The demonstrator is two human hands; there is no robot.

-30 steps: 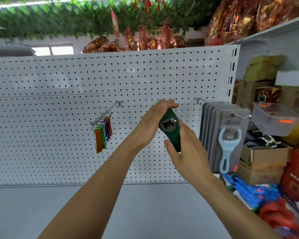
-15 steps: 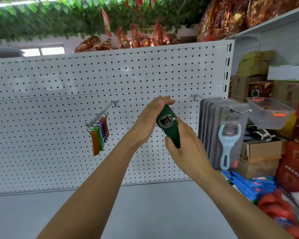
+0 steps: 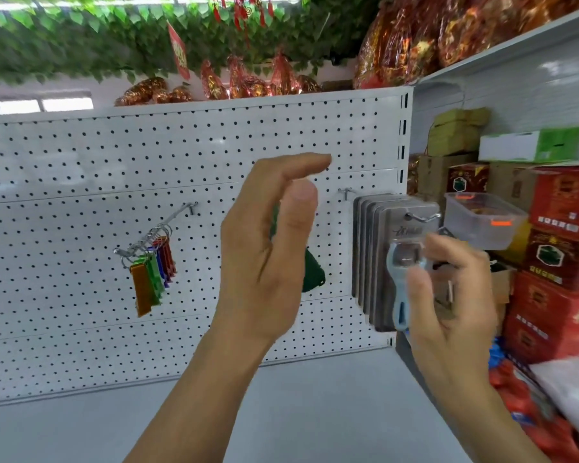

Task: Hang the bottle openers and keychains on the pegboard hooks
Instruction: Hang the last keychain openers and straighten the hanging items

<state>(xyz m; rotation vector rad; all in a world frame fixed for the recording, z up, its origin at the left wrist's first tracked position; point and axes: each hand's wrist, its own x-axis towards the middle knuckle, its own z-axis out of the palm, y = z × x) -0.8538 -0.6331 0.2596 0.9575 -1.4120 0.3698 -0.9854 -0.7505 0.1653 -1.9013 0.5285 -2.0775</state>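
Observation:
A dark green bottle opener (image 3: 311, 269) hangs against the white pegboard (image 3: 81, 162), mostly hidden behind my left hand (image 3: 264, 262). That hand is in front of it with thumb and fingers spread and nothing gripped. My right hand (image 3: 448, 295) is off to the right, blurred, fingers loosely curled and holding nothing, in front of a stack of grey carded bottle openers (image 3: 370, 255) on a hook. The front card shows a light blue opener (image 3: 400, 309). A bunch of coloured keychains (image 3: 151, 269) hangs on a long hook (image 3: 181, 213) at the left.
A grey shelf base (image 3: 281, 412) runs below the pegboard. To the right stand a clear plastic box (image 3: 482, 218), stacked red cartons (image 3: 562, 262) and brown boxes. Red and white bags (image 3: 555, 396) lie at lower right. Wrapped goods sit on top.
Both hands held the green bottle opener at the board before. Now both have let go: the left hand has opened in front of it and the right hand has moved right.

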